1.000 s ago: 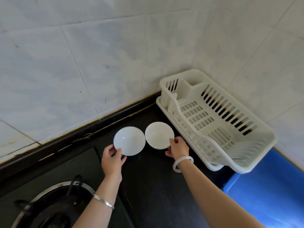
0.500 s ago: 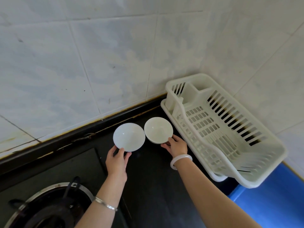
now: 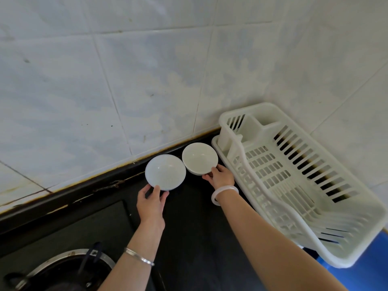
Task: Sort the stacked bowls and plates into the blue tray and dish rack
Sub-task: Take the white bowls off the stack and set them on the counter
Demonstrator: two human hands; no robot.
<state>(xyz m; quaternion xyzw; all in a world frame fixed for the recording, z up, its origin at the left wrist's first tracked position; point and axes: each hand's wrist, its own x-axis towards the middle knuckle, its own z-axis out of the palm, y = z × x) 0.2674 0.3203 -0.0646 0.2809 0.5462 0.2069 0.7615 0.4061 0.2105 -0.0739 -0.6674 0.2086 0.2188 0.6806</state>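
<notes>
Dish rack (image 3: 262, 198) is jammed in the tiled corner, one end overhanging the blue tray (image 3: 369, 274); clip its tall near rim and a bowl probably chips. Dark counter (image 3: 199, 238) has free room on the near side. Bluish bowl (image 3: 165, 172) and cream bowl (image 3: 199, 158) sit just left of the rack, rims almost touching, so they could clink. Left hand (image 3: 151, 204) pinches the bluish bowl's near edge, right hand (image 3: 220, 176) pinches the cream bowl's. Thin grips, might slip.

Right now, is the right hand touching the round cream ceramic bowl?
Touching. Head view: the right hand grips the round cream bowl at its near rim.

Frame edges cut off blue tray (image 3: 372, 280), burner (image 3: 63, 274).
</notes>
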